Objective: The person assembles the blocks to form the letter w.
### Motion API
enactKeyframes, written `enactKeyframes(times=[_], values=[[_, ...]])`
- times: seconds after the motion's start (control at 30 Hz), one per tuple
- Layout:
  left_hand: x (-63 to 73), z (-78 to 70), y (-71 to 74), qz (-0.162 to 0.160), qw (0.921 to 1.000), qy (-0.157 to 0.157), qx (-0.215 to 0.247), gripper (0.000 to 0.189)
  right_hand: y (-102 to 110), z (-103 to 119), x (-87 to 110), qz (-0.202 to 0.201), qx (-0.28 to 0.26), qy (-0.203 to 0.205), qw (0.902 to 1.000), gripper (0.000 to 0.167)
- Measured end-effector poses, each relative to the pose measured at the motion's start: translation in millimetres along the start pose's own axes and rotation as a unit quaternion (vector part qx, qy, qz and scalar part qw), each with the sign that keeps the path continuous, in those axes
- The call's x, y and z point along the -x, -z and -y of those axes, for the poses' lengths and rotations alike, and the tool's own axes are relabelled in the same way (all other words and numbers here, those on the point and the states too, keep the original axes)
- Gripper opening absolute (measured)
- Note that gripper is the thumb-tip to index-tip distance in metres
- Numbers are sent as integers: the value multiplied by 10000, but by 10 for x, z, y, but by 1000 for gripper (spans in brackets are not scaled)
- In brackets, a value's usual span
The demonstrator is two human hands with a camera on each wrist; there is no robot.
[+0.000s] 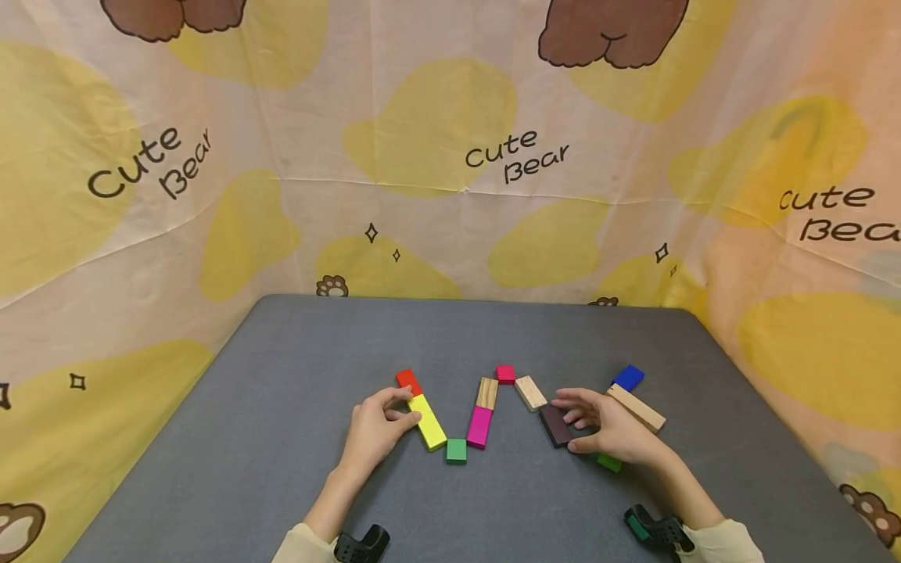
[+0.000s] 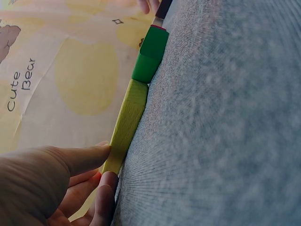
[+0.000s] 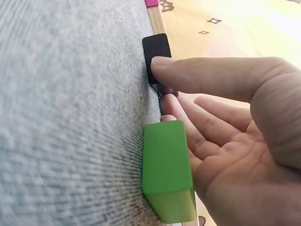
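Observation:
My left hand [image 1: 376, 426] is at the left end of a bent row of blocks. Its thumb and curled fingers pinch the upper part of a yellow block [image 1: 431, 426], beside a red block [image 1: 406, 381]. The yellow block's lower end meets a green block [image 1: 456, 451]. Over on the right, my right hand [image 1: 612, 426] grips a dark brown block [image 1: 554, 426]. Its thumb [image 3: 164, 70] presses the near end, while the other fingers reach round the far side. A light green block [image 3: 167, 157] stands close to that hand, mostly covered by it in the head view.
Between the hands lie a magenta block [image 1: 479, 428], a striped wooden block [image 1: 486, 393], a crimson block [image 1: 505, 374] and a pale wooden block [image 1: 530, 393]. Beyond the right hand are a long wooden block [image 1: 639, 409] and a blue block [image 1: 629, 378]. Patterned cloth [image 1: 422, 156] hangs behind the grey table [image 1: 317, 336].

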State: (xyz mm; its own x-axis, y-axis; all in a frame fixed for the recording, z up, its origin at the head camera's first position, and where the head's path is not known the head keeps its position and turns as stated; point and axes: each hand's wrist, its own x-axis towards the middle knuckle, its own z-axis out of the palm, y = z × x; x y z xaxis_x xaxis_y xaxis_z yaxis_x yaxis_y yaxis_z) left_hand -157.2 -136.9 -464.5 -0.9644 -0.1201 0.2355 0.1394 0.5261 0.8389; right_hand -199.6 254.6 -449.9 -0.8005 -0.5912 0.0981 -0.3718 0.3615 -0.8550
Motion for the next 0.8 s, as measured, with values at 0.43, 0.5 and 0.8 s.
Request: enactKeyframes(times=[0.43,0.5,0.8], values=[[-12,10,-2,23,10000,19,-22,32,-18,35,-19,25,-61,-162,9998,80],[-11,10,0,35,10000,37,-11,32,-22,42,-21,38,-81,-180,9998,82],[-14,21,-11,35,10000,32,-45,32,-45,54,-29,38,-142,-164,9998,85]])
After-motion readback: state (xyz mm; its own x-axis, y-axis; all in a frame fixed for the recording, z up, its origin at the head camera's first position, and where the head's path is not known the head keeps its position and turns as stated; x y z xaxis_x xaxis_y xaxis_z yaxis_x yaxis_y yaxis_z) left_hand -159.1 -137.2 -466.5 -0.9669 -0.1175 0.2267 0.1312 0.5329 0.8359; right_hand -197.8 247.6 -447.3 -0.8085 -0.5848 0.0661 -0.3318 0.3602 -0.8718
